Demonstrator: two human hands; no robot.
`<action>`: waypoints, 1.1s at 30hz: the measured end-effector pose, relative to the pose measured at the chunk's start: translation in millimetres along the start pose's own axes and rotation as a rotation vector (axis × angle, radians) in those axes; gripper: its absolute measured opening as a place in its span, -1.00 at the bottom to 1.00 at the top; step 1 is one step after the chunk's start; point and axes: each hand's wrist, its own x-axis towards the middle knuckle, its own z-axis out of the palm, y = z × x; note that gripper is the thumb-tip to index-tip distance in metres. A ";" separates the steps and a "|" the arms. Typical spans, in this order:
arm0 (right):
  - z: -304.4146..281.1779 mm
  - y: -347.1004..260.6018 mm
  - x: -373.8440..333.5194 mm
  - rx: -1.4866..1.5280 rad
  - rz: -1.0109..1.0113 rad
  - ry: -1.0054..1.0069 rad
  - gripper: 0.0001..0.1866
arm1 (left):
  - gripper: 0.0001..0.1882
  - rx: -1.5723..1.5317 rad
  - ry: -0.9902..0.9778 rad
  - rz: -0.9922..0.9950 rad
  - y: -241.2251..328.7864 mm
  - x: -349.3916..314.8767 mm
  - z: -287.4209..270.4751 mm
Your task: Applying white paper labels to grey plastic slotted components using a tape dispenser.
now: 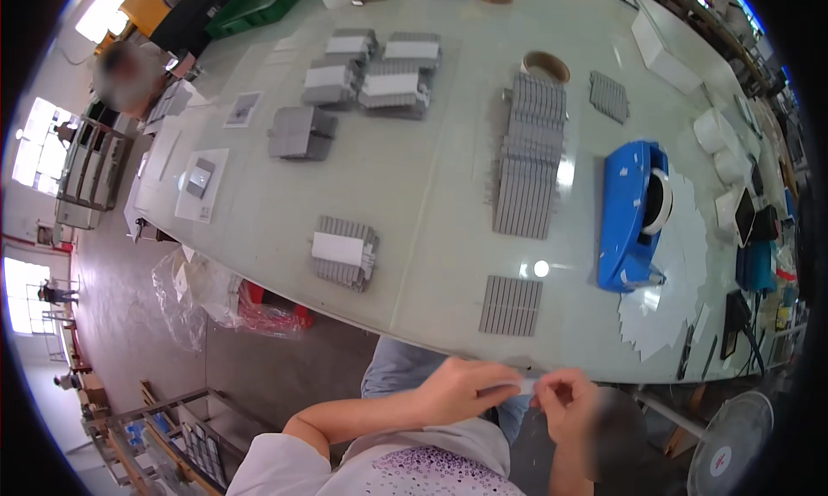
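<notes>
Biggest first: the pale tabletop [448, 203] fills most of the view, and the person faces its near edge. On its R side a ragged white sheet [668, 323] lies partly under a blue tape dispenser [623, 220]; a long grey stack [526, 164] runs L of the dispenser, approx. lengthwise. L hand [470, 391] and R hand [565, 399] are close together at the near edge, in front of the person's torso. A grey bundle w/ a white band [338, 250] sits alone near L; five more bundles [395, 91] group farther back. A flat grey panel [511, 306] lies just beyond the hands, apart from the long stack. Smallest: a pale strip [527, 386] between the fingertips, kind too small to tell. L grip: thumb & fingers pinched on its L end; R grip: also pinched, approx. at its R end.
</notes>
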 end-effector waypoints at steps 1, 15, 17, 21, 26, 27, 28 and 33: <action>0.8 7.9 6.9 -0.036 -0.063 0.003 -0.93 | -0.72 0.088 0.082 -0.023 -2.0 1.7 -5.5; 20.1 9.8 89.9 0.058 0.194 0.094 -0.88 | -0.58 0.954 0.316 0.217 -43.7 14.4 -35.1; 21.8 8.5 89.5 0.063 0.197 0.081 -0.88 | -0.57 0.969 0.316 0.215 -45.6 12.9 -34.3; 25.0 10.4 89.3 0.074 0.191 0.067 -0.88 | -0.53 1.016 0.311 0.226 -48.2 9.9 -34.3; 27.4 9.1 90.4 0.063 0.188 0.071 -0.88 | -0.56 1.068 0.257 0.237 -45.5 10.9 -36.1; 27.6 8.4 90.7 0.061 0.187 0.074 -0.88 | -0.56 1.068 0.247 0.237 -45.1 11.4 -36.6; 27.9 8.0 91.5 0.062 0.185 0.074 -0.88 | -0.56 1.069 0.247 0.239 -44.9 11.8 -36.5; 28.9 9.8 92.6 0.027 0.167 0.066 -0.87 | -0.51 1.100 0.229 0.224 -43.2 10.3 -36.2</action>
